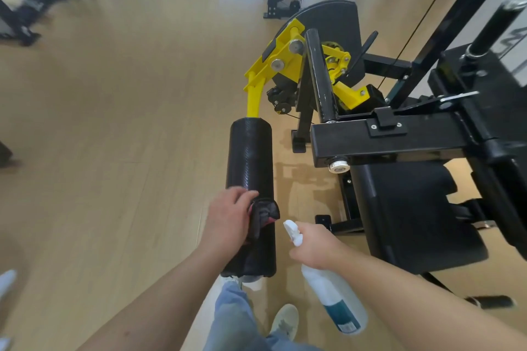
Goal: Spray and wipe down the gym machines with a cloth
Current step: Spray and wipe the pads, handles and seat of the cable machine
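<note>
Here, the left hand (228, 216) presses a bunched dark cloth (263, 215) onto the black foam roller (251, 165), fingers curled around it; the right hand (315, 248) grips a spray bottle (335, 298) beside it; wiping seems underway; next, probably strokes along the roller; pale wood floor (128, 122), more machines (399, 128) around.

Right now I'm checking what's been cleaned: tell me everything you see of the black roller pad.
The roller pad is a long black cylinder with a finely textured, foam-like cover. It is mounted on the end of a yellow arm and points toward the person, above the wooden floor. The left hand holds a dark cloth against its near half. Wetness cannot be told.
</note>
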